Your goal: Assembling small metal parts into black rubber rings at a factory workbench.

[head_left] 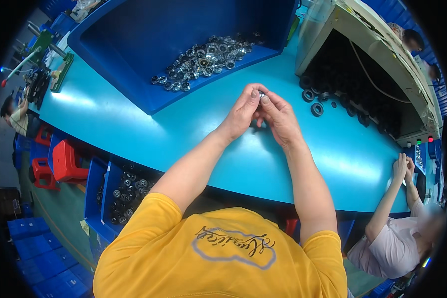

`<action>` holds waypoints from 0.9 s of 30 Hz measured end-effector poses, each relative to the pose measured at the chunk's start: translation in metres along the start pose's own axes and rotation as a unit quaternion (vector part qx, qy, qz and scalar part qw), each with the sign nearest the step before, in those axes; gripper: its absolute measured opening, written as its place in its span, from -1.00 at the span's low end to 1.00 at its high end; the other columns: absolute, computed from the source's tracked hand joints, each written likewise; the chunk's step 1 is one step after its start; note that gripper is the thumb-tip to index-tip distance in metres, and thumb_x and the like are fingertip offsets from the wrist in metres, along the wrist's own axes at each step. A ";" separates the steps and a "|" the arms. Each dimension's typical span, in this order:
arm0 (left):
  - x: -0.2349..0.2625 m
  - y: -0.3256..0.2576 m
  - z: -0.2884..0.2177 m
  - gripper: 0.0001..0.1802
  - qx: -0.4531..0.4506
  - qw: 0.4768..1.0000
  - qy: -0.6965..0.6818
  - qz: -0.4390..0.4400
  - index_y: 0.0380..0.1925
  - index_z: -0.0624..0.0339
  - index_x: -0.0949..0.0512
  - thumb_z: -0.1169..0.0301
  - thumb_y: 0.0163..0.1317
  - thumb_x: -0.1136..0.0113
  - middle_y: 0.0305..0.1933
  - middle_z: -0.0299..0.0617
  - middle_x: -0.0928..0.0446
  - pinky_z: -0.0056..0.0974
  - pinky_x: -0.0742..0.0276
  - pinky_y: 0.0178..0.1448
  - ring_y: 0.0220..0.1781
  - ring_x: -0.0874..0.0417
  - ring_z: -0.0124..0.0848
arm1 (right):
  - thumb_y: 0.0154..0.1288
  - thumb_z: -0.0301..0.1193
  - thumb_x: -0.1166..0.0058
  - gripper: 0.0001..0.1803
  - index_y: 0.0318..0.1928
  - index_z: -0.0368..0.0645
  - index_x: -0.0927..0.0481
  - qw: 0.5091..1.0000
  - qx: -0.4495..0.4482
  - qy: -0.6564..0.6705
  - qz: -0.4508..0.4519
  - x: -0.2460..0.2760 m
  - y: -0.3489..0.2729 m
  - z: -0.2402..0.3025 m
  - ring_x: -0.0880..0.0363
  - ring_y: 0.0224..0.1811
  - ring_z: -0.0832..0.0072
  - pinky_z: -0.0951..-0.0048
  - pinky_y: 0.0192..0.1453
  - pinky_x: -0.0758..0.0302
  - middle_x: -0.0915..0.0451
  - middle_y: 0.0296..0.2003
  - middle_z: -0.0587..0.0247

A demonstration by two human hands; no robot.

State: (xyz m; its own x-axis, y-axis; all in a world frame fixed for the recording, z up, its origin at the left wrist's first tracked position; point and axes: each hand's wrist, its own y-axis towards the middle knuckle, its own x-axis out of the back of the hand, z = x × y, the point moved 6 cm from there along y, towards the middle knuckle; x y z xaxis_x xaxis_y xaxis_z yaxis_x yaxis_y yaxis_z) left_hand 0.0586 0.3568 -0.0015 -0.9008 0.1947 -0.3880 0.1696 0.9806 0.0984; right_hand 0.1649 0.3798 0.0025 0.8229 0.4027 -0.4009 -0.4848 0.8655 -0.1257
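My left hand (pixel 239 116) and my right hand (pixel 281 121) meet above the turquoise table, fingertips closed together. Between the thumbs a small shiny metal part (pixel 261 94) shows; the fingers cover most of it, so its exact kind is hard to tell. Just beyond my hands, a large blue bin (pixel 156 102) lies with its open side toward me, holding a heap of shiny round metal parts (pixel 203 62). To the right of my hands, black rings (pixel 317 109) lie loose on the table.
A beige metal housing (pixel 310 47) stands at the right, with many black rings in its dark opening. At far left is a green hand press (pixel 43 42). Red stools (pixel 67 161) and a blue crate (pixel 106 191) of metal parts sit below. A co-worker's hands (pixel 402 166) are at right.
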 end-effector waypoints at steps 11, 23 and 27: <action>-0.003 -0.002 0.005 -0.29 -0.011 1.000 0.008 0.007 0.24 0.15 -0.32 -0.26 0.55 0.33 -0.09 -0.20 -0.46 -0.35 -0.50 -0.19 -0.26 -0.47 -0.49 | 0.44 -0.31 -0.25 -0.66 0.09 -0.25 -0.62 0.999 -0.026 0.011 -0.043 0.004 0.001 -0.008 -0.53 -0.42 0.62 0.58 -0.45 -0.43 -0.61 -0.31 0.37; -0.009 -0.013 -0.007 -0.38 -0.086 0.995 0.049 -0.029 0.21 0.17 -0.38 -0.15 0.59 0.28 -0.13 -0.24 -0.46 -0.37 -0.53 -0.18 -0.18 -0.51 -0.48 | 0.33 -0.36 -0.37 -0.63 0.09 -0.16 -0.63 0.999 0.040 0.015 -0.026 -0.001 -0.002 -0.010 -0.44 -0.44 0.72 0.65 -0.46 -0.35 -0.59 -0.31 0.48; -0.007 -0.007 -0.008 -0.51 -0.041 0.996 -0.073 -0.034 0.12 0.17 -0.45 0.00 0.65 0.29 -0.13 -0.22 -0.49 -0.32 -0.55 -0.12 -0.15 -0.54 -0.45 | 0.33 -0.36 -0.38 -0.63 0.11 -0.09 -0.64 0.999 0.025 0.016 -0.026 -0.002 0.000 -0.007 -0.40 -0.39 0.75 0.67 -0.40 -0.32 -0.57 -0.31 0.54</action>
State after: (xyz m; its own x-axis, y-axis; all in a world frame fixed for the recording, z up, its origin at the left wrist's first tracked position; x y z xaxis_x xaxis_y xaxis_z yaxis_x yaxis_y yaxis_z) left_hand 0.0602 0.3486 0.0076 -0.8403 0.1346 -0.5252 0.0708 0.9876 0.1398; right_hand 0.1619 0.3768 -0.0030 0.8362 0.3473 -0.4245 -0.4254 0.8992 -0.1023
